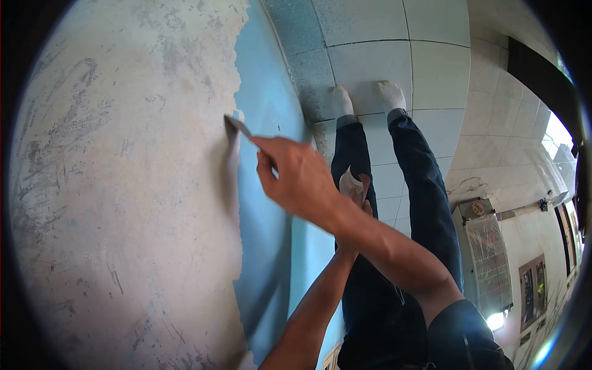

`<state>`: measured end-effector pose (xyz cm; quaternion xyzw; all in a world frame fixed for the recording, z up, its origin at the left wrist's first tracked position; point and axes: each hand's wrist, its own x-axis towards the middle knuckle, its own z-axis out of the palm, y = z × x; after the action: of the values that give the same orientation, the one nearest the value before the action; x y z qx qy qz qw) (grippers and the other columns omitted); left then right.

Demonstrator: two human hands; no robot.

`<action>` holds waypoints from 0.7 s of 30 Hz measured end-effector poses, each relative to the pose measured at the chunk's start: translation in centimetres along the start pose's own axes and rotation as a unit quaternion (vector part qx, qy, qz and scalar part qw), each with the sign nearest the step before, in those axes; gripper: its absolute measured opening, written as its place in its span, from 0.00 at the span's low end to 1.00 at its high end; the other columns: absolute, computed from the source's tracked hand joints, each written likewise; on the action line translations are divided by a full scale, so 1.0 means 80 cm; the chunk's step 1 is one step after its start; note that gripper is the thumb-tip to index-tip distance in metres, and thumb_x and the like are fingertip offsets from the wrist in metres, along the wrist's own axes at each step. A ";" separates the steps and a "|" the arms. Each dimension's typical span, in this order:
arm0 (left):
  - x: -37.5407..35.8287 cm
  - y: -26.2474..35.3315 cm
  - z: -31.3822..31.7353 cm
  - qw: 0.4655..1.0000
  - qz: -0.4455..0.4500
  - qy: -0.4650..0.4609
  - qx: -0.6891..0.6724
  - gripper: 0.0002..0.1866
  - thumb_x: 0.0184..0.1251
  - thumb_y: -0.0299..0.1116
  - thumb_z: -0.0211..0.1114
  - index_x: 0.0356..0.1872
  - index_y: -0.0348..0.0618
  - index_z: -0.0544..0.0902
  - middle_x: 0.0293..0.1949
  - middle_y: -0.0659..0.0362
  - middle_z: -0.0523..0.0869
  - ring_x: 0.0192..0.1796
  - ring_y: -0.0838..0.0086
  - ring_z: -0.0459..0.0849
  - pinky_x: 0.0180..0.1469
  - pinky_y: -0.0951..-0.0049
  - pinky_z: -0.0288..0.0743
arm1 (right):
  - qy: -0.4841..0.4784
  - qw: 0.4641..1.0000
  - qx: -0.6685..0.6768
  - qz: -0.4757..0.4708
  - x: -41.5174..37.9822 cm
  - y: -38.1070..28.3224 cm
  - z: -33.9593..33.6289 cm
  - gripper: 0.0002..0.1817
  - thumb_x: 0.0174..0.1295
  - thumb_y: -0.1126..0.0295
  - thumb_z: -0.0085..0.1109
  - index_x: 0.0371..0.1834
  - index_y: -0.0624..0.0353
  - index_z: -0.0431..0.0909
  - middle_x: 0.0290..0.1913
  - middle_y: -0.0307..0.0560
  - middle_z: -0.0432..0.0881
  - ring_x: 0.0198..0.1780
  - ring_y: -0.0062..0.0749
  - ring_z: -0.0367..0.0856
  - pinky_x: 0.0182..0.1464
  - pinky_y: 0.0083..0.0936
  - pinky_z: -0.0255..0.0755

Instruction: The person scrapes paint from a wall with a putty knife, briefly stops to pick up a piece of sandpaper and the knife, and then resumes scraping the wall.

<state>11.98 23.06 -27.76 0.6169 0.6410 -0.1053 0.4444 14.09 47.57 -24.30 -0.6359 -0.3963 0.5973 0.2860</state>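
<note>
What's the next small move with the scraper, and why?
Probably a short stroke of the scraper in the right hand along the blue paint's ragged edge: the blade is close to it, and it runs on unevenly both ways.

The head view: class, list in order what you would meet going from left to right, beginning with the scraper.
Scraper, right hand, right foot, boxy wire-fronted unit, brown-framed window.
</note>
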 end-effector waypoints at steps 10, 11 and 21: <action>0.006 0.004 -0.008 0.999 -0.039 0.000 -0.018 0.21 0.79 0.39 0.54 0.65 0.40 0.79 0.69 0.48 0.77 0.65 0.47 0.78 0.70 0.48 0.66 | -0.006 0.999 0.028 0.023 -0.029 0.007 0.003 0.12 0.65 0.76 0.61 0.50 0.67 0.85 0.37 0.58 0.88 0.31 0.46 0.89 0.35 0.34 0.81; 0.004 0.004 -0.005 0.998 -0.038 0.027 -0.036 0.21 0.79 0.40 0.54 0.64 0.39 0.80 0.69 0.48 0.78 0.65 0.47 0.78 0.69 0.48 0.66 | 0.008 1.000 0.021 0.019 -0.017 0.016 0.009 0.12 0.65 0.76 0.61 0.49 0.67 0.85 0.37 0.58 0.88 0.31 0.46 0.89 0.35 0.34 0.80; 0.012 0.001 -0.008 1.000 -0.021 0.000 -0.018 0.22 0.79 0.40 0.53 0.62 0.37 0.82 0.68 0.45 0.79 0.62 0.44 0.80 0.69 0.46 0.66 | -0.027 0.998 0.032 0.039 -0.031 0.008 0.000 0.13 0.68 0.74 0.57 0.53 0.62 0.80 0.37 0.54 0.87 0.33 0.55 0.85 0.37 0.45 0.79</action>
<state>11.88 24.18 -28.03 0.5954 0.6556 -0.1033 0.4529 14.25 45.18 -23.51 -0.6246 -0.3599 0.6374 0.2720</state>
